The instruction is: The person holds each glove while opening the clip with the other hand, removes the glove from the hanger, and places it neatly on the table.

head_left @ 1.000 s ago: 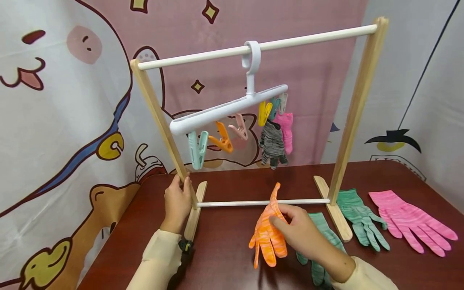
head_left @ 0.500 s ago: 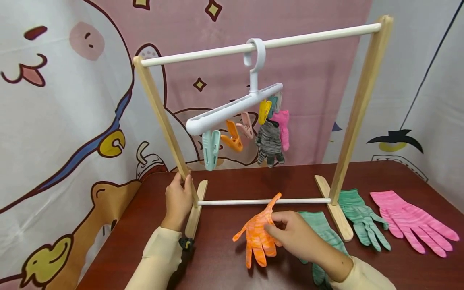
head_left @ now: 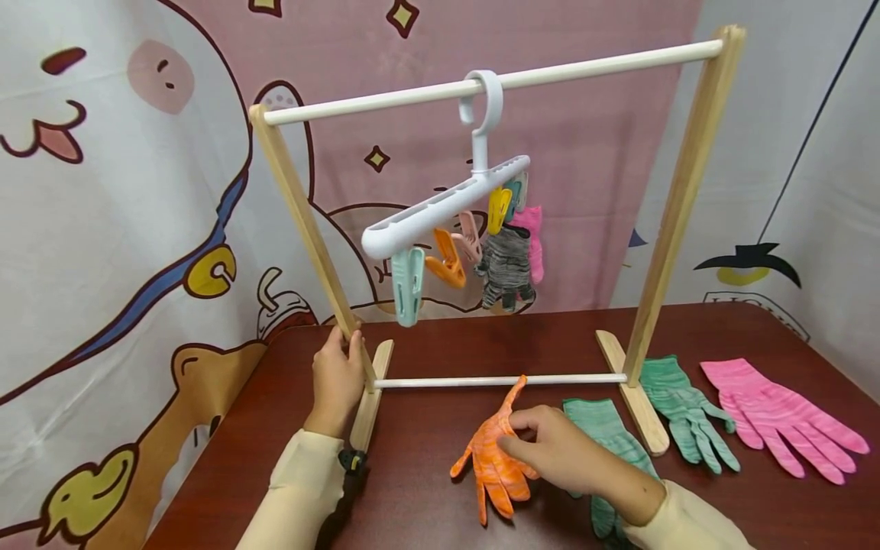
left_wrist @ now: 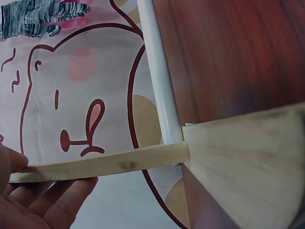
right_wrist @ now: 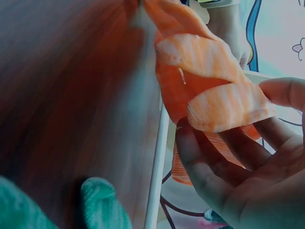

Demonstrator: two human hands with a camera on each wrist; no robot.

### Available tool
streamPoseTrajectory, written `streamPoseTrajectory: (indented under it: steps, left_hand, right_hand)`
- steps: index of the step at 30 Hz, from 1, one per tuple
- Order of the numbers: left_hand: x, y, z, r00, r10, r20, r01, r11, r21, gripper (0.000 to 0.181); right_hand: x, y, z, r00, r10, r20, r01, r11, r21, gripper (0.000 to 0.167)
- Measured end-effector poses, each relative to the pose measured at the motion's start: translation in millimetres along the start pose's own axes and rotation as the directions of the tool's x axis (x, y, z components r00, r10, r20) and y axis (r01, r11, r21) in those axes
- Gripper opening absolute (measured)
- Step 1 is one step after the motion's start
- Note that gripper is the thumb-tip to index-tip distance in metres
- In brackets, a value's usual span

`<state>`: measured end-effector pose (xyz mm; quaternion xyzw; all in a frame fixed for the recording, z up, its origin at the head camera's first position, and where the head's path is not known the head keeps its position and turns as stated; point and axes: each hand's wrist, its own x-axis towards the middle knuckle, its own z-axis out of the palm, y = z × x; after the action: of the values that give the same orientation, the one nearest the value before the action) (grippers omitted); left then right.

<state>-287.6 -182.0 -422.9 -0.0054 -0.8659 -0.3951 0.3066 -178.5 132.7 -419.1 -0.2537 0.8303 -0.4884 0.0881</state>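
In the head view my left hand grips the left wooden post of a rack, thumb on one side and fingers on the other. My right hand pinches an orange knit glove near its edge, holding it just in front of the rack's lower rod. From the top rod hangs a white clip hanger, turned at an angle. Its mint clothespin, orange clothespin and pale pink clothespin hold nothing. Toward its far end hang a grey striped glove and a pink item.
A light green glove lies partly under my right forearm. Right of the rack's right foot lie a darker green glove and a pink glove. A printed cloth backdrop stands behind the table.
The orange glove has dropped slightly and turned so its fingers spread, still in my right hand. The hanger has swivelled, its near end shifting right. My left hand stays on the post.
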Motion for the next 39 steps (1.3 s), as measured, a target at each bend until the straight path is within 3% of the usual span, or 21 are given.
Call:
streamPoseTrajectory:
  steps: [14, 23, 32, 39]
  left_hand:
    - [0.6, -0.6, 0.7, 1.0, 0.005, -0.004, -0.005, 1.0, 0.007, 0.026]
    - [-0.1, 1.2, -0.2, 1.0, -0.01, 0.015, 0.009, 1.0, 0.011, 0.027]
    - [0.0, 0.8, 0.5, 1.0, -0.006, 0.007, 0.006, 1.0, 0.005, 0.027]
    - [0.5, -0.1, 1.2, 1.0, 0.006, -0.007, -0.006, 1.0, 0.007, 0.025]
  right_hand:
    - [0.4, 11, -5, 0.997, 0.06, 0.049, -0.059, 0.998, -0.018, 0.042]
    - [1.2, 17, -10, 0.996, 0.084, 0.026, -0.081, 0.993, -0.089, 0.041]
    - [1.1, 17, -12, 0.987, 0.156, 0.041, -0.146, 0.974, -0.175, 0.043]
    - [-0.2, 18, -13, 0.98, 0.191, 0.054, -0.18, 0.971, -0.16, 0.045]
